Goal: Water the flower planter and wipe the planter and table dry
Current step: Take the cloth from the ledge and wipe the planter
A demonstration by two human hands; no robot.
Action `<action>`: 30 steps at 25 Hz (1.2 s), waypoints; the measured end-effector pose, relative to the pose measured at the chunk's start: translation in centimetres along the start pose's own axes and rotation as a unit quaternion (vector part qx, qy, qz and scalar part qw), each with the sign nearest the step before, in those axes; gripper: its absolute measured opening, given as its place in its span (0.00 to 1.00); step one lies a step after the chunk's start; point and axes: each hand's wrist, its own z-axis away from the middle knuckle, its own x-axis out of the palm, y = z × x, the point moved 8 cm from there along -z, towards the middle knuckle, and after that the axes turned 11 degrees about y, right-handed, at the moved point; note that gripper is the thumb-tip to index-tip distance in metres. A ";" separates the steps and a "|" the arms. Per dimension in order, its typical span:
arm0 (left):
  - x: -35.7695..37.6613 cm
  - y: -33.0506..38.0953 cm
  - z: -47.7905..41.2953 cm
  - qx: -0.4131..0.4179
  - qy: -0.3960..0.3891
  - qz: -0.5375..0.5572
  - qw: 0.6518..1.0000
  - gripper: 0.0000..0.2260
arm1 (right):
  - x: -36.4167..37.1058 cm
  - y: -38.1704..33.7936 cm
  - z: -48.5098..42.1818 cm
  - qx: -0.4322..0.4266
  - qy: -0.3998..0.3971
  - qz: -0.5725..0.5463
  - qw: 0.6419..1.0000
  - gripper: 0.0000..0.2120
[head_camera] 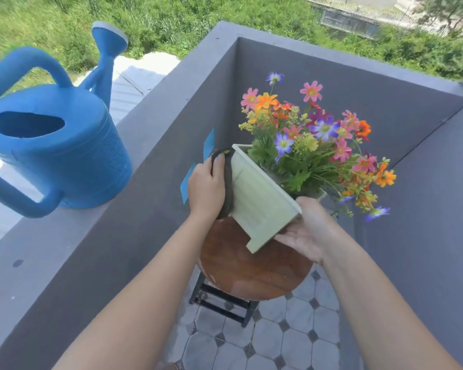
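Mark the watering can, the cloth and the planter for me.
Watering can (64, 153): head view, on the front of its blue body.
Cloth (227, 188): head view, on the dark fold pressed against the planter's end.
Planter (262, 198): head view, on its pale green side wall.

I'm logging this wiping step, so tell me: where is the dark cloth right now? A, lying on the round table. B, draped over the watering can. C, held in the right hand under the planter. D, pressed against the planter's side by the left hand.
D: the left hand presses the dark cloth against the side of the tilted planter, while the right hand supports the planter from below above the table.
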 end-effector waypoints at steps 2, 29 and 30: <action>0.5 -0.2 -0.9 -0.063 -0.076 0.010 0.995 0.22 | -0.9 -0.7 -0.4 -0.012 -0.010 0.012 1.000 0.21; 1.6 6.7 7.8 -0.058 -0.075 0.046 0.994 0.12 | -3.9 1.6 -5.4 0.003 0.153 -0.241 0.958 0.37; 1.8 7.1 8.3 -0.044 -0.082 0.053 0.994 0.12 | -4.5 1.3 -5.6 0.001 0.152 -0.260 0.954 0.32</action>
